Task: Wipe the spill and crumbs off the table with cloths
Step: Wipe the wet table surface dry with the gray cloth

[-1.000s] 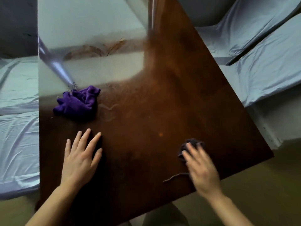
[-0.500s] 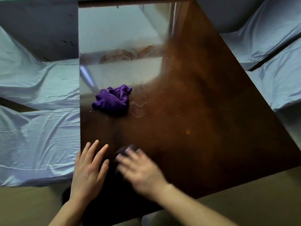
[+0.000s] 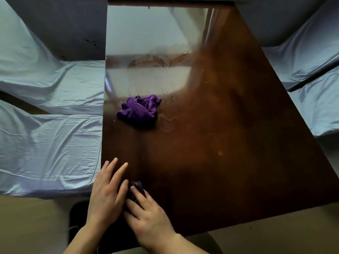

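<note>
A glossy dark brown table (image 3: 229, 134) fills the middle of the view. My right hand (image 3: 148, 217) presses a small dark cloth (image 3: 136, 187) flat against the table's near left corner; only the cloth's tip shows past my fingers. My left hand (image 3: 108, 193) lies flat on the table beside it, fingers spread, touching my right hand. A crumpled purple cloth (image 3: 139, 110) sits alone further up the table, left of centre. Wet streaks (image 3: 167, 122) curl right of the purple cloth, and smeared marks (image 3: 159, 60) show in the glare at the far end. A small orange speck (image 3: 220, 153) lies right of centre.
Seats under pale blue covers (image 3: 45, 143) stand close along the table's left side, and more blue covers (image 3: 315, 74) on the right. Beige floor (image 3: 33, 226) runs below the near edge. A dark object (image 3: 77, 217) sits under the near left corner.
My right hand has swept the dark cloth from the table's near right side across to the near left corner, up against my left hand. The view has shifted, the purple cloth stays put.
</note>
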A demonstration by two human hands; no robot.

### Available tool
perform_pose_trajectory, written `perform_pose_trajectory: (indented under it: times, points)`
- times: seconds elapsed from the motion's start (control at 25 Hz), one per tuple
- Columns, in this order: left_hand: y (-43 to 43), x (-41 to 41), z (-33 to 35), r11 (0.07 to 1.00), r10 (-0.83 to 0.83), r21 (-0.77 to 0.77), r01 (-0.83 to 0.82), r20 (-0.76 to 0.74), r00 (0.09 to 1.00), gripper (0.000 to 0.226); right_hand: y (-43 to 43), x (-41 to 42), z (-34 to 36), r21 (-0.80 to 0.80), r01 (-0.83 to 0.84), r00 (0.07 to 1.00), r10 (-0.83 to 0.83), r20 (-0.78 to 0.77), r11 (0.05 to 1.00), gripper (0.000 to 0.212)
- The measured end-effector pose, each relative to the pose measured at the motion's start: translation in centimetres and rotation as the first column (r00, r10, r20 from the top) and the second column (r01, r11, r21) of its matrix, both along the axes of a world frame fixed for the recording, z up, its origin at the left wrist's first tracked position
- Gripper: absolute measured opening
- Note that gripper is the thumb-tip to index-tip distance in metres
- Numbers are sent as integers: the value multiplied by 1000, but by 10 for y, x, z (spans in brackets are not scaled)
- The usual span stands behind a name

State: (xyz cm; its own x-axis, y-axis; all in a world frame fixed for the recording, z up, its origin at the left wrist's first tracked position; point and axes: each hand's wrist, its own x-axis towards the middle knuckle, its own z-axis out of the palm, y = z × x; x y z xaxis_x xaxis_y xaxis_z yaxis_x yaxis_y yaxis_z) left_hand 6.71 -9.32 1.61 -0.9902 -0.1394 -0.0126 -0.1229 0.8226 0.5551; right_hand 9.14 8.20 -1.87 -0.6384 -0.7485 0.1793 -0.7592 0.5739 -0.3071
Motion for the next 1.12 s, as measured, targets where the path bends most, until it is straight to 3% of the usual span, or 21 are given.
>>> perform_pose_trajectory:
  times: [0.08,0.24,0.32,0.4,0.52,0.72,0.8,0.96,1.04,1.12]
  points:
    - [-3,-2,0,999,25,39,-25,-7,1000,56,31,-27,2,23,-35,998,36,-49,999,36]
    - [-4,-1,4,989,105,107,-105,2,994,52,73,-134,25,51,369,930,-368,-17,928,38]
    - [-1,-2,6,983,133,130,-131,-1,991,50,37,-162,30,59,431,901,-433,28,900,36]
    - [1,-4,9,978,149,153,-143,-23,989,50,-12,-165,31,33,355,932,-356,63,934,36]
    - [0,-5,9,966,186,191,-177,-29,982,57,-52,-131,26,23,39,996,-41,84,999,40]
    - [1,-18,0,982,175,72,-173,-24,984,57,14,-58,12,-31,-317,949,317,-6,948,30]
    - [7,-28,-6,993,114,-24,-114,-11,993,55,36,-85,15,-7,-277,960,276,-49,961,32]
    - [17,-32,-18,971,62,-231,-57,15,998,52,24,-170,32,-22,169,981,-166,97,985,37]
    - [18,-29,-24,964,61,-261,-57,4,998,51,1,-184,32,-3,153,982,-151,115,988,37]
    - [15,-31,-25,966,81,-242,-89,-42,996,47,-16,-189,30,-3,-34,996,34,86,999,35]
